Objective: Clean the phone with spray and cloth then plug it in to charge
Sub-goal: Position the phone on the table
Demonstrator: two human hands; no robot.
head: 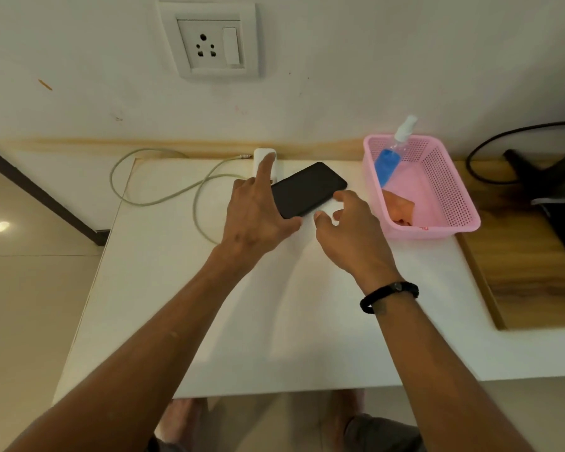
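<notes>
A black phone (309,188) lies face up on the white table (274,321), near the wall. My left hand (258,210) covers the phone's left end with fingers spread, its forefinger stretched over the white charger adapter (261,157) behind the phone. My right hand (353,230) hovers open at the phone's near right edge, fingers apart, holding nothing. The grey charging cable (163,197) loops across the table's left side. A spray bottle (392,151) with blue liquid leans in the pink basket (450,203), beside an orange cloth (400,208).
A white wall socket with a switch (211,44) sits on the wall above the table. To the right lies a wooden surface (535,272) with a black stand (548,190) and black cable. My feet show below the table's front edge.
</notes>
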